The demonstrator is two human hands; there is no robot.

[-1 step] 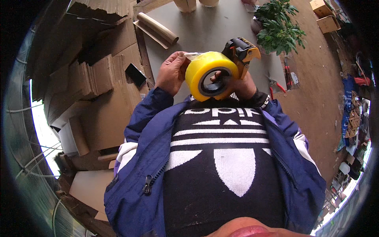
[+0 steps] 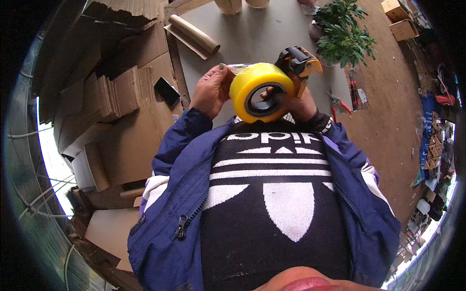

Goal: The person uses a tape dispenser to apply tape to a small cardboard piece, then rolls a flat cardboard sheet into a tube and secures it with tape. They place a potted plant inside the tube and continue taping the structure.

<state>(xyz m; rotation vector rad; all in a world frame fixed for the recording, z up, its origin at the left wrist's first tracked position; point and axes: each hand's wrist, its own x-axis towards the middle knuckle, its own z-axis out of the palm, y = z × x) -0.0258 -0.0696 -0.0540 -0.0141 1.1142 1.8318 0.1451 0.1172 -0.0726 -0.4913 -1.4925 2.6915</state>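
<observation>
In front of my chest, a big yellow roll of packing tape (image 2: 250,83) sits on a hand-held tape dispenser (image 2: 300,65) with black and orange parts. My right hand (image 2: 299,105) is closed on the dispenser at the roll's right side, its grip partly hidden behind the roll. A finger shows through the roll's dark core. My left hand (image 2: 212,90) pinches the loose end of the clear tape (image 2: 239,67), thumb up. A short strip runs from those fingers to the roll's upper left.
Beyond my hands lies a grey tabletop (image 2: 252,36) with a curled piece of corrugated cardboard (image 2: 194,36). A leafy green plant (image 2: 343,34) and red-handled pliers (image 2: 341,104) are to the right. Cardboard stacks (image 2: 116,97) fill the left, with a black phone (image 2: 167,91) on them.
The tape roll and dispenser have shifted very slightly to the right. A little more of the clear strip shows beside my left fingers, which stay nearly in place.
</observation>
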